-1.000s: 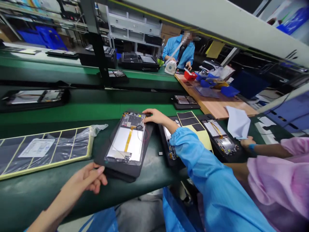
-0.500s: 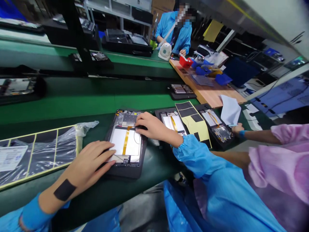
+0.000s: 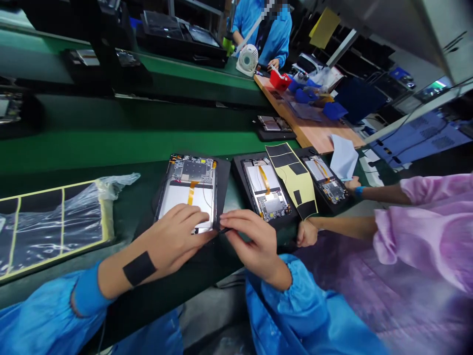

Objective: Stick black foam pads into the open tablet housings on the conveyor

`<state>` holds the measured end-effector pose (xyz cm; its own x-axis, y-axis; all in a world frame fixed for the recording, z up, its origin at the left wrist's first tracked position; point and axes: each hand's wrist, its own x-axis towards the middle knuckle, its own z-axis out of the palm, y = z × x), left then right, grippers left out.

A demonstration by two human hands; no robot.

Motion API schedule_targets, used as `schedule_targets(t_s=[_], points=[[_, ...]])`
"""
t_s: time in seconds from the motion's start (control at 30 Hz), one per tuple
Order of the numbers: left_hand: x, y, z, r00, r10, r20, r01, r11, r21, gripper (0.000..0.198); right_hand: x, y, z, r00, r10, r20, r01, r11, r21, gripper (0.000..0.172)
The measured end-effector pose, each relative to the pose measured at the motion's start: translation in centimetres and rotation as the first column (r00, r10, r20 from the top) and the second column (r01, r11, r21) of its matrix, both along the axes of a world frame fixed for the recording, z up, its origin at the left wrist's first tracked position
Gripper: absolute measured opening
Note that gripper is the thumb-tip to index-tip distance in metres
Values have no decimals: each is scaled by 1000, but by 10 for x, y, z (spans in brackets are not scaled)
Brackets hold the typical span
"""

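Note:
An opened tablet lies on a black pad, showing its circuit board, white battery and an orange ribbon cable. My left hand rests across its lower end, fingers apart, covering part of the battery. My right hand is at the tablet's lower right corner, thumb and fingertips pinching a small black piece; its exact kind is too small to make out. The left thumb tip is close beside that piece. A black square patch sticks to my left wrist.
Plastic-wrapped black sheets lie at left. To the right are another opened tablet, a yellow backing sheet with black patches, and a third opened tablet. A co-worker's pink sleeve is close by. A white fan stands farther back.
My right hand has moved from the tablet's upper right side down to its lower right corner, now pinching a small black piece. My left hand has shifted right over the tablet's lower end.

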<state>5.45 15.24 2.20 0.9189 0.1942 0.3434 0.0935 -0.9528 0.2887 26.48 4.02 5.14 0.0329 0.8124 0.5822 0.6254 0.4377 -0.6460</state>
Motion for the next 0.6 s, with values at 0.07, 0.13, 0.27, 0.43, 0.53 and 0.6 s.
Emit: schedule_targets(t_s=[0.07,0.13,0.27,0.43,0.53,0.6], points=[[1,7,-2,996,-92,-4,92,996,6,43,-5,-8,-11,985,-117,-123,112,992,-49,33],[-3,17,-4,990,-144,9,144,989,-15,43,-9,-12,-21,968,-190,-165,180,981,-72,34],[-18,35,-10,990,-124,63,126,992,-32,43,-11,-14,-37,961,-262,-87,263,965,-3,29],[-29,44,-15,986,-134,97,139,989,-48,43,-13,-13,-50,986,-62,155,44,992,118,35],[-31,44,-15,986,-123,116,131,989,-61,42,-18,-12,-53,982,-19,190,-5,992,128,35],[-30,44,-14,986,-109,124,117,992,-52,41,-22,-13,-53,985,-14,173,-7,992,123,29]])
